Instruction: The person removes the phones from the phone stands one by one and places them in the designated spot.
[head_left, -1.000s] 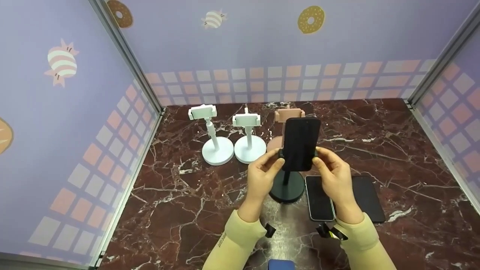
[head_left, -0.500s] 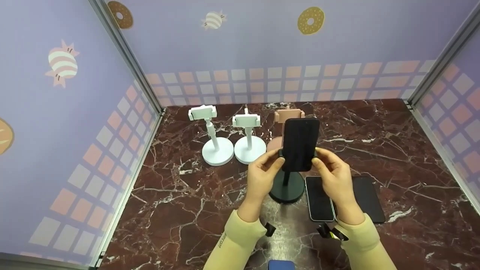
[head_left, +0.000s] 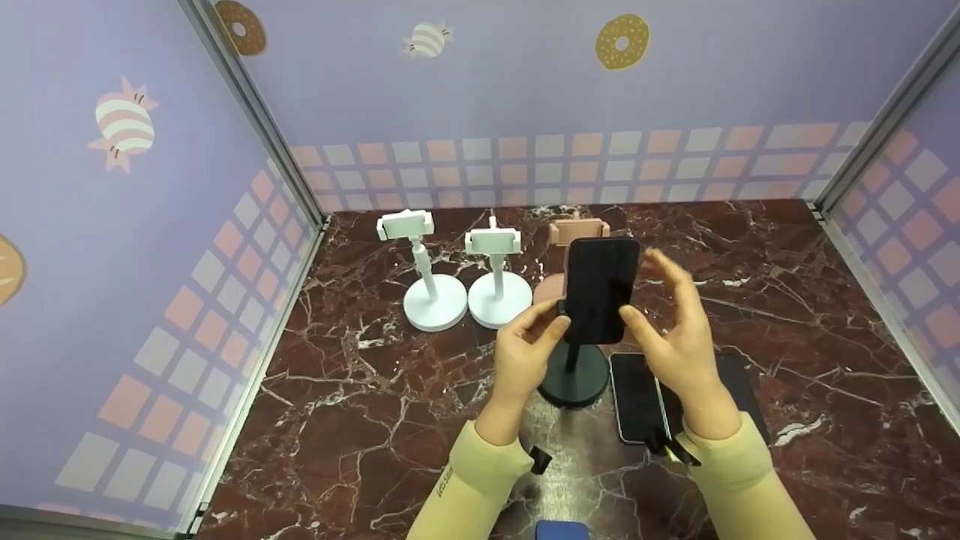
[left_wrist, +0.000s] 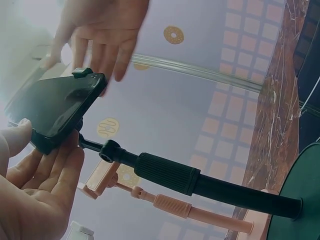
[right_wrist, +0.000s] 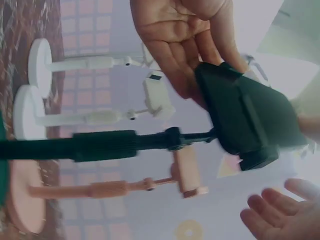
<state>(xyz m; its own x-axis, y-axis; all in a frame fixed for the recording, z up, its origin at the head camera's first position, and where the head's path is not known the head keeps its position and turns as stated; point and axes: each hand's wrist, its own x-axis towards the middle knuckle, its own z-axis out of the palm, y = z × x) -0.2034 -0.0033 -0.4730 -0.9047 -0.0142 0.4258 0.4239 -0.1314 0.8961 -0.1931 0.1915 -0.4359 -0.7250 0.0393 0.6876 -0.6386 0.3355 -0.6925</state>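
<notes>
The phone [head_left: 600, 289] sits clamped atop the black stand [head_left: 574, 371]; the left hand [head_left: 525, 352] pinches the clamp beside the phone, the right hand [head_left: 675, 330] hovers spread just right of it

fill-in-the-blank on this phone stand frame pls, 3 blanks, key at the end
1. The phone sits clamped in the stand whose round base is ____ in colour.
2. The left hand touches the clamp at the phone's ____ edge, as the head view shows it.
3. The right hand has its fingers spread and is ____ the phone, not gripping it.
Missing words: black; left; beside
</notes>
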